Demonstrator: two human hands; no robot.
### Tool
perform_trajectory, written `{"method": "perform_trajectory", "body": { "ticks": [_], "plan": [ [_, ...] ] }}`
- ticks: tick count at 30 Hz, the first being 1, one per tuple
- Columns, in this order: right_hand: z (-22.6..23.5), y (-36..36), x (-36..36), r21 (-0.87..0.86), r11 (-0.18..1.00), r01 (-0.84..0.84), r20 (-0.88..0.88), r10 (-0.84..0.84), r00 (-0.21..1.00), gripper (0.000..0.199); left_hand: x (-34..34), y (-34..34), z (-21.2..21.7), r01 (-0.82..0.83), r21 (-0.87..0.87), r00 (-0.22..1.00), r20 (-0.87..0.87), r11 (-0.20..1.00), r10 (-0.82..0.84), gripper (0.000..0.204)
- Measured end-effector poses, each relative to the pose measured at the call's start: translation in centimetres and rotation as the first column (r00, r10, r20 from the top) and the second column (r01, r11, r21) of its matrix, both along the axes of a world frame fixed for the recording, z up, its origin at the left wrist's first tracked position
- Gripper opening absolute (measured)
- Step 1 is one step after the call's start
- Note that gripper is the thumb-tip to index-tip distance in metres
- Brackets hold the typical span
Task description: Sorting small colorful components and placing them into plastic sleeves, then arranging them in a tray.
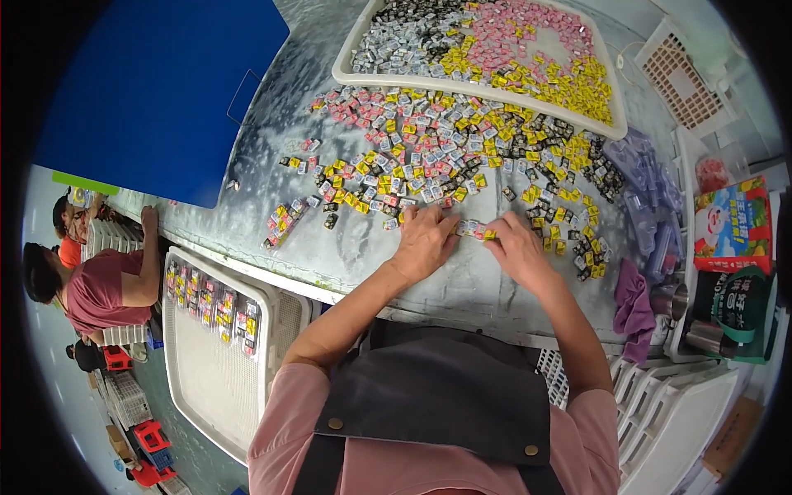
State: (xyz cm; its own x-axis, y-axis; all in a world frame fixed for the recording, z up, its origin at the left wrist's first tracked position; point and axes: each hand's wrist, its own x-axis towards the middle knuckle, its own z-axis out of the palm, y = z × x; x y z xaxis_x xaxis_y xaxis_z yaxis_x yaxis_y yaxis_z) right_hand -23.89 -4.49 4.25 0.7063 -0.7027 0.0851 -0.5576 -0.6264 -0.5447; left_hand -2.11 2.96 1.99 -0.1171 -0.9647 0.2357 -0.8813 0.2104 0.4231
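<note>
My left hand (423,242) and my right hand (521,249) rest low over the table. Between them lies a short row of small wrapped pieces (471,229) in white, pink and yellow, set side by side. The fingers of each hand are closed at one end of this row. Just beyond my hands spreads a loose pile of similar pieces (421,153) in pink, white, yellow and black. Off to the left, a lined-up block of such pieces (284,224) lies slantwise on the table. What my left palm covers is hidden.
A large white tray (478,86) of pieces sorted by colour stands at the far side. Clear plastic packs (648,194) and a purple cloth (634,312) lie right. Left are a blue board (157,91), a tray (219,388) with filled clear packs, and a co-worker (111,285).
</note>
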Motion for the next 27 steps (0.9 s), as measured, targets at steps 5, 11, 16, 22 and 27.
{"method": "perform_trajectory", "body": {
  "ticks": [5,11,16,22,27],
  "plan": [
    [0.9,-1.0,0.7,0.094,0.995,0.038,-0.017,-0.037,0.999,0.02,0.8,0.2,-0.1,0.029,0.021,0.998,-0.061,0.999,-0.028,0.042],
    [-0.8,-5.2,-0.5,-0.236,0.971,0.026,-0.084,-0.047,0.995,0.035,0.4,0.2,0.2,0.02,-0.019,0.996,-0.09,1.0,-0.022,0.041],
    [-0.8,-2.1,-1.1,-0.143,0.989,0.029,-0.126,-0.047,0.991,0.032,1.2,-1.9,1.1,-0.107,-0.107,0.993,-0.069,0.988,0.1,0.034],
    [-0.8,1.1,-0.8,-0.009,1.0,0.013,-0.013,-0.013,1.0,0.035,1.8,-5.6,-0.3,-0.107,-0.189,0.989,0.084,0.976,0.125,0.026],
    [0.3,1.3,-0.6,0.086,0.995,0.054,-0.046,-0.05,0.998,0.04,2.3,-4.7,0.0,-0.104,-0.202,0.99,0.068,0.974,0.12,0.019]
  ]
}}
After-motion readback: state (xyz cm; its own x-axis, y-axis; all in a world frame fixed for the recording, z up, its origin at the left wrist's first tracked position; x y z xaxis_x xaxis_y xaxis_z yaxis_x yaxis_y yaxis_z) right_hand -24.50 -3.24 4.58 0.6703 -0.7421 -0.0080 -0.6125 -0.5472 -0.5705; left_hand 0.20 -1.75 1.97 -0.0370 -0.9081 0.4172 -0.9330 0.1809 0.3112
